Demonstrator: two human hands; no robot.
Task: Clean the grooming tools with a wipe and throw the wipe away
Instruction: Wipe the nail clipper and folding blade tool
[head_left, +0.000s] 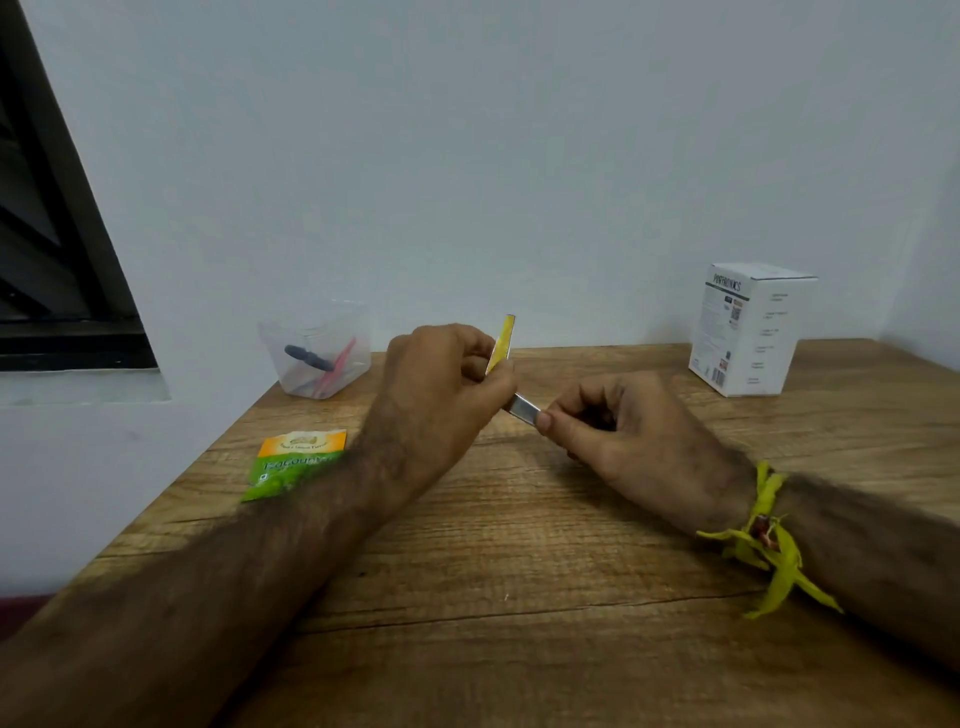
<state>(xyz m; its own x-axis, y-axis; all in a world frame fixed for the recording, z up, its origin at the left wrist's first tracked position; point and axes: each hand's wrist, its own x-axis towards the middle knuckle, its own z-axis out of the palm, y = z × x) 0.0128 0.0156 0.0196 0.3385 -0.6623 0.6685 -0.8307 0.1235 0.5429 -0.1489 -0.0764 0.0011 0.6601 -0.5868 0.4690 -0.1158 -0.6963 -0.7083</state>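
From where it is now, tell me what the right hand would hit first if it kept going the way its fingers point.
The right hand points left, pinching a metal tool. Straight on, it would likely meet the left hand, which grips the tool's other end and a yellow wipe. Depth looks similar, though uncertain.

Both forearms are bare and hairy, with no sleeves in view. The left hand (441, 395) wears nothing. Just behind the right hand (618, 436), a frayed yellow-green thread band (763, 540) is knotted round the wrist, its loose strips hanging.
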